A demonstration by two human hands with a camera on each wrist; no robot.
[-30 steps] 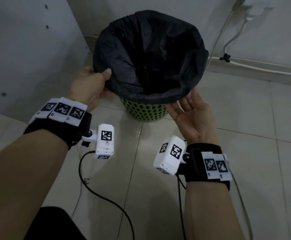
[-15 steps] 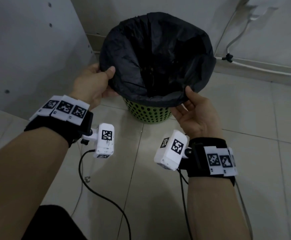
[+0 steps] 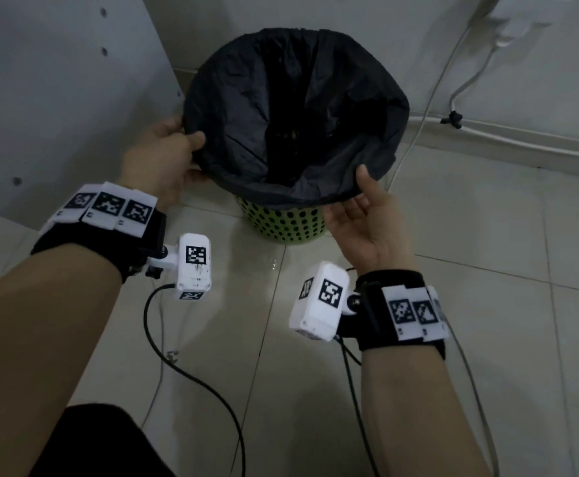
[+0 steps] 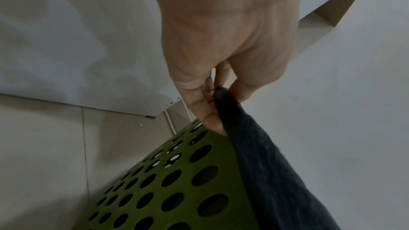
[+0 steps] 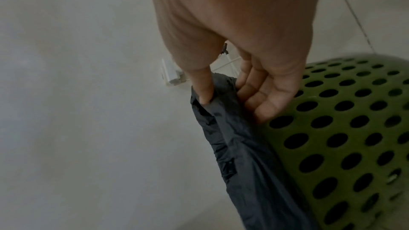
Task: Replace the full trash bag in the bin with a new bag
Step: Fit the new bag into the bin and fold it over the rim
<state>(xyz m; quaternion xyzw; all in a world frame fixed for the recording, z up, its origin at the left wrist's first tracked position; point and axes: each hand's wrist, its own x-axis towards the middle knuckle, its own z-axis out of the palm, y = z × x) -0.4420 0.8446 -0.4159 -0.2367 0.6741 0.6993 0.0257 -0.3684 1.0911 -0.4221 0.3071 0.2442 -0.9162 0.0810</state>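
A black trash bag point(image 3: 295, 111) lines a green perforated bin point(image 3: 282, 223) on the tiled floor, its mouth spread wide over the rim. My left hand point(image 3: 164, 160) pinches the bag's left edge point(image 4: 223, 97) between thumb and fingers, beside the bin's wall point(image 4: 177, 190). My right hand point(image 3: 367, 218) pinches the bag's near right edge point(image 5: 217, 97), thumb on top and fingers beneath against the bin point(image 5: 343, 137). Inside, the bag is dark, and I cannot tell what it holds.
A white cabinet panel point(image 3: 57, 98) stands close on the left of the bin. A wall socket point(image 3: 515, 15) with white cables point(image 3: 429, 108) sits behind at the right. Black cables point(image 3: 191, 373) from the wrist cameras trail over the floor tiles near me.
My right hand went from open, palm up under the bag's edge, to pinching that edge with its thumb. The view has drifted, and the bin now sits further right in it.
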